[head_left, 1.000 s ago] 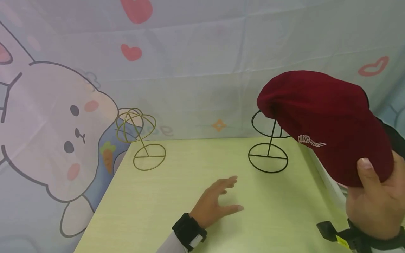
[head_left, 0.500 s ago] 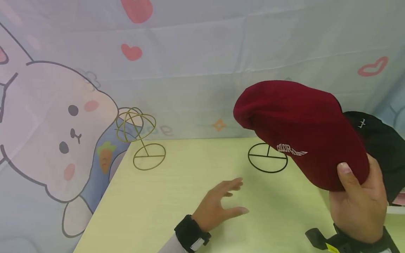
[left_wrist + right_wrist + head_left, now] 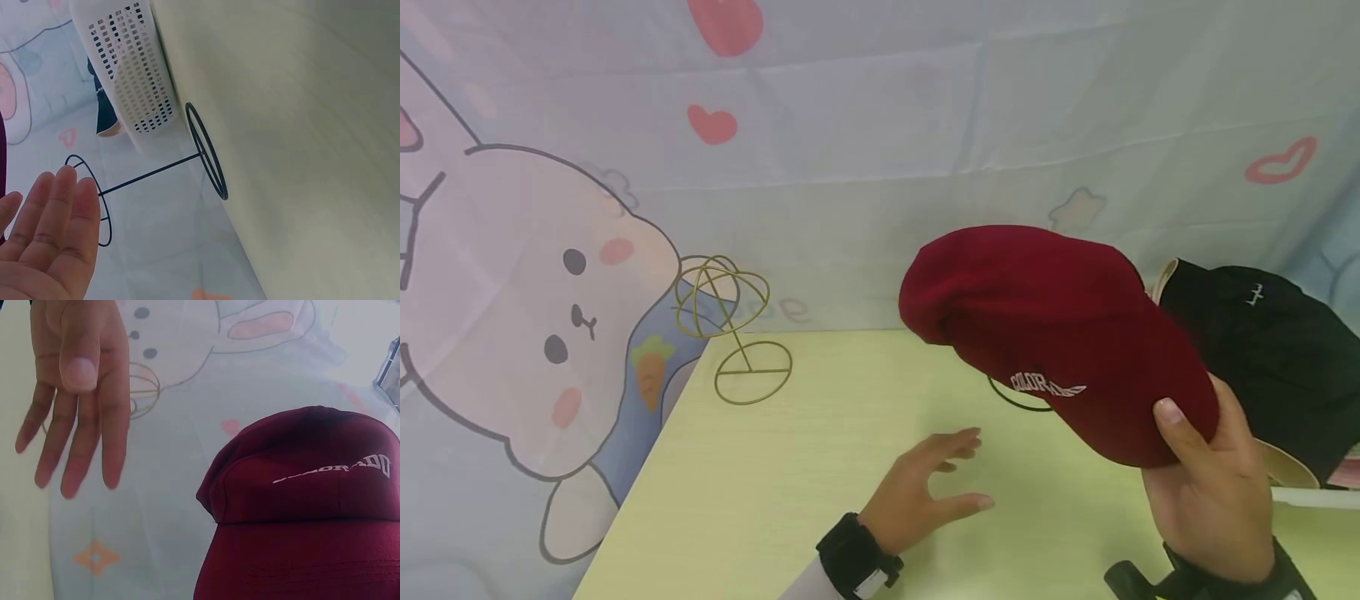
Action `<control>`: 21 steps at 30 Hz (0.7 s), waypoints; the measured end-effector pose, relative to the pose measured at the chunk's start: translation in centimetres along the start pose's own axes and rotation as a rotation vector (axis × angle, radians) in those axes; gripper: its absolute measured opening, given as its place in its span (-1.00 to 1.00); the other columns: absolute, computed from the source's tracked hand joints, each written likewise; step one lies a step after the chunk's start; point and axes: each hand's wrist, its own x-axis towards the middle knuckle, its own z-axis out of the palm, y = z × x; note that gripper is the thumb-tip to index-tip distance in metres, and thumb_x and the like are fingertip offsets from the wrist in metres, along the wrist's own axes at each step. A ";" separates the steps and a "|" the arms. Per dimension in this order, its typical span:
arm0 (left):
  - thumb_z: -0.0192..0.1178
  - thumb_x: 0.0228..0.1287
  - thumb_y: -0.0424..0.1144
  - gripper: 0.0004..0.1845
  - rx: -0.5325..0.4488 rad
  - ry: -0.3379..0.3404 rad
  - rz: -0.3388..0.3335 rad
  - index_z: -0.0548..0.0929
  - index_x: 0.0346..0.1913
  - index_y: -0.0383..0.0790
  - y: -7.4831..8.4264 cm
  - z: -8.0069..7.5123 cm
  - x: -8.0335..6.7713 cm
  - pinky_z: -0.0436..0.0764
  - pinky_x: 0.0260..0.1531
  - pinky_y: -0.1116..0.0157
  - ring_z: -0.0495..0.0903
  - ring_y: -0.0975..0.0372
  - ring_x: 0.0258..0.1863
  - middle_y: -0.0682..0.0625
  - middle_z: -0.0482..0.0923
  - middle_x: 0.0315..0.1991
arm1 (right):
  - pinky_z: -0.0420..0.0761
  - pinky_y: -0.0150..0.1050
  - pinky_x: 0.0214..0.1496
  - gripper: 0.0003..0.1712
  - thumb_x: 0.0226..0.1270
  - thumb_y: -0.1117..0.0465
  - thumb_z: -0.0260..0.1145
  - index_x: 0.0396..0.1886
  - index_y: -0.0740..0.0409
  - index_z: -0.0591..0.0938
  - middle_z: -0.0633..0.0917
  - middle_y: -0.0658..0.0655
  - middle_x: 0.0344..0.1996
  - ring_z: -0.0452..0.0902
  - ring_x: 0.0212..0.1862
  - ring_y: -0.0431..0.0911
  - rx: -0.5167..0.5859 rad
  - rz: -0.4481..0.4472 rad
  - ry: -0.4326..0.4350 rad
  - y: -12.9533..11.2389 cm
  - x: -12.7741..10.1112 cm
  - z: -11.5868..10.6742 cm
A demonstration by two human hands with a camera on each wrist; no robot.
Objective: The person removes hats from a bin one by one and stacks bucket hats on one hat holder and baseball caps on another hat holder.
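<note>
My right hand (image 3: 1213,479) grips a dark red baseball cap (image 3: 1037,317) by its brim, thumb on top, and holds it over the table. White lettering shows on the cap's front, seen larger in the right wrist view on the cap (image 3: 312,481). With fingers extended and thumb apart, my left hand (image 3: 921,492) hovers over the table, holding nothing. Behind the cap stands a black wire hat stand (image 3: 1021,402), mostly hidden in the head view. The left wrist view shows more of this black stand (image 3: 150,175), partly behind my left fingers (image 3: 50,237).
A gold wire hat stand (image 3: 745,350) stands at the table's back left. On the right, a black hat (image 3: 1262,358) with cream lining leans in a white basket (image 3: 1318,497); the perforated basket (image 3: 125,69) also shows in the left wrist view. A printed curtain (image 3: 865,125) hangs behind.
My right hand has carried the red cap leftward and lower, covering most of the black stand and uncovering the black hat. My left hand has shifted slightly right.
</note>
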 end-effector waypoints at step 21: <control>0.36 0.33 -0.03 -0.40 -0.118 0.010 -0.038 0.44 0.38 0.03 -0.1 0.3 0.0 0.66 0.12 0.30 0.60 0.30 0.22 0.00 0.61 0.23 | 0.71 -0.23 0.10 -0.49 0.54 0.57 -0.24 0.36 0.24 0.35 0.55 0.15 0.22 0.54 0.17 -0.03 -0.010 0.155 -0.154 3.5 -1.7 0.9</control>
